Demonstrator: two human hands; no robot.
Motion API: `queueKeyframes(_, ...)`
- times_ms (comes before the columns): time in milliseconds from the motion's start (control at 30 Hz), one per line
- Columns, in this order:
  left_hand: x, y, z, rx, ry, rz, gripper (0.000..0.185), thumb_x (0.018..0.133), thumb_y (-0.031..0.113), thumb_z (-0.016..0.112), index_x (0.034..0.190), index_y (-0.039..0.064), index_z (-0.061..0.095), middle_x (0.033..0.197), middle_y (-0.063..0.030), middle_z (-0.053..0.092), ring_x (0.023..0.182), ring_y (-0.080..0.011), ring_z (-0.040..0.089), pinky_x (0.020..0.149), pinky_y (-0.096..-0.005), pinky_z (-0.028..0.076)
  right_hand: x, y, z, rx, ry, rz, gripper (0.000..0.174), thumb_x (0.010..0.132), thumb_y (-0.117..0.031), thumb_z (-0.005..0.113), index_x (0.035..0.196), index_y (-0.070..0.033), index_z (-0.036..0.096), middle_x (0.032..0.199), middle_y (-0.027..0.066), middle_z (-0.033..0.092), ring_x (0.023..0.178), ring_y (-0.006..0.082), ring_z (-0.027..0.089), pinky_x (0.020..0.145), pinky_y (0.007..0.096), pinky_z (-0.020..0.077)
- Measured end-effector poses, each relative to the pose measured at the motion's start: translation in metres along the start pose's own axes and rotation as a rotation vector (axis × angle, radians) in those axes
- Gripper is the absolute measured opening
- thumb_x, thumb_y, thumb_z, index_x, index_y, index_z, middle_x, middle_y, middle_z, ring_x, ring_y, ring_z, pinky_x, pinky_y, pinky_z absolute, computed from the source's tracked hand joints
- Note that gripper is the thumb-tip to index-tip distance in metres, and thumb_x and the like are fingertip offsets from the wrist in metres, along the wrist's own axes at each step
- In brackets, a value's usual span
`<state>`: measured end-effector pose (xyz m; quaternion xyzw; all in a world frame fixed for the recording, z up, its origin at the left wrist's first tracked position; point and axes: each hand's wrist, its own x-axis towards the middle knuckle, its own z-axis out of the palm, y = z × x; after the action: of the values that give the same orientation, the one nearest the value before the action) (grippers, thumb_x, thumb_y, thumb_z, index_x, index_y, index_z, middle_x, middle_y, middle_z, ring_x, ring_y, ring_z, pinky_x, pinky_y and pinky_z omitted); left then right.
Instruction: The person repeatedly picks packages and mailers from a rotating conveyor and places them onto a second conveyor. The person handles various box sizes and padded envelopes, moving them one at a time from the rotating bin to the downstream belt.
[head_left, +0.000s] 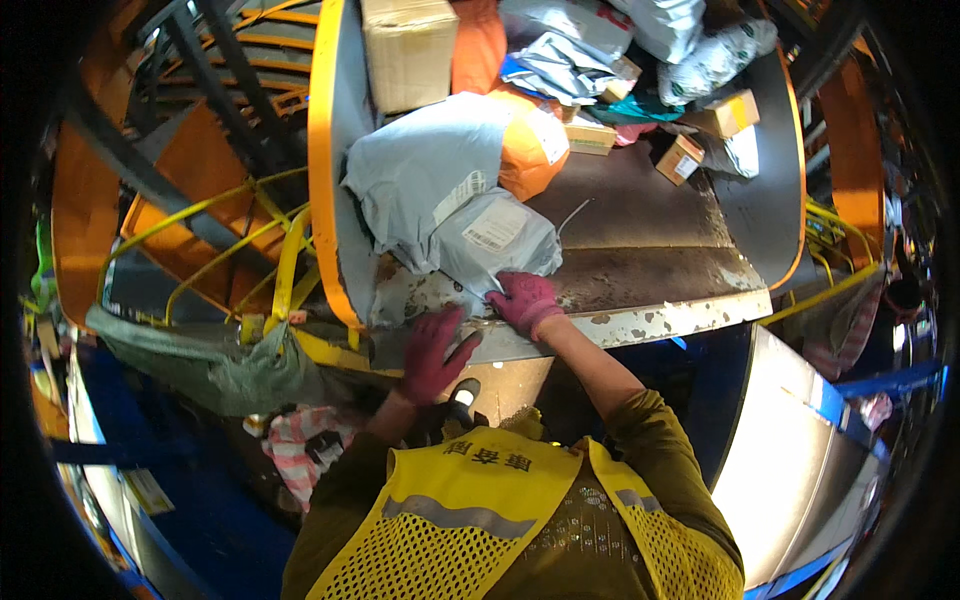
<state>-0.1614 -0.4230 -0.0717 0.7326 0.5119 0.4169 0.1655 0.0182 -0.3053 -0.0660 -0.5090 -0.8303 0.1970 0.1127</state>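
Observation:
My right hand (525, 302), in a pink glove, grips the near corner of a grey plastic mailer (499, 232) that bears a white label. Its fingers are bent over the film. In a darker pink glove, my left hand (437, 352) hangs at the chute's worn front edge with its fingers apart and nothing in it. A larger grey plastic parcel (427, 165) lies behind and to the left of the mailer, against an orange bag (534, 142).
A metal chute (645, 217) with orange-edged side walls holds a cardboard box (410, 56), small boxes and several mailers at its back. Yellow rails (289, 262) and a green sack (217, 367) stand to the left. A bright panel (780, 457) slopes at the right.

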Motion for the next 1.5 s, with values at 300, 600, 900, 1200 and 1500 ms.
queueKeyframes(300,0.068,0.012,0.042,0.303,-0.201,0.676,0.077,0.062,0.046,0.07,0.128,0.016,0.047,0.136,-0.0173,0.036,0.125,-0.0354,0.035,0.099,-0.0599,0.027,-0.134,0.04,-0.062,0.428,0.214,-0.239,0.028,0.076,-0.025,0.073,0.08,-0.002,0.058,0.072,0.0164,0.057,0.065,0.0356,0.056,0.058,0.0398,0.0446)
queueKeyframes(600,0.03,0.105,0.11,0.268,-0.064,0.807,0.037,0.074,0.022,0.059,0.111,0.018,0.058,0.119,-0.0092,0.053,0.11,-0.028,0.05,0.09,-0.0473,0.04,-0.225,0.05,-0.016,2.083,0.534,0.473,0.069,0.09,-0.016,0.054,0.146,-0.025,0.015,0.131,0.0122,0.042,0.118,0.0256,0.044,0.098,0.0398,0.0395)
queueKeyframes(900,0.171,0.034,0.041,0.348,-0.026,0.476,0.079,0.071,0.044,0.073,0.13,0.002,0.044,0.131,-0.0213,0.044,0.122,-0.0359,0.042,0.103,-0.0463,0.031,-0.292,0.088,-0.073,1.297,1.382,0.572,0.086,0.078,-0.019,0.061,0.148,-0.008,0.012,0.135,0.0121,0.037,0.108,0.0193,0.05,0.089,0.0328,0.0439)
queueKeyframes(1200,0.308,-0.111,-0.09,0.417,-0.516,-0.179,0.086,0.069,0.045,0.076,0.131,-0.004,0.042,0.128,-0.025,0.049,0.119,-0.0353,0.047,0.099,-0.0424,0.039,-0.477,0.224,-0.082,0.299,2.314,0.855,0.054,0.077,-0.016,0.07,0.121,0.002,0.046,0.103,0.0091,0.053,0.09,0.0187,0.051,0.084,0.0323,0.0436)
queueKeyframes(1500,0.246,-0.013,-0.07,0.701,-0.105,0.048,0.092,0.059,0.055,0.075,0.133,0.009,0.046,0.129,-0.0195,0.049,0.118,-0.0325,0.049,0.099,-0.0417,0.039,-0.493,0.23,-0.072,-0.197,1.663,1.07,0.063,0.086,-0.039,0.059,0.13,0.002,0.04,0.126,0.0214,0.048,0.113,0.0296,0.049,0.103,0.0443,0.0325)
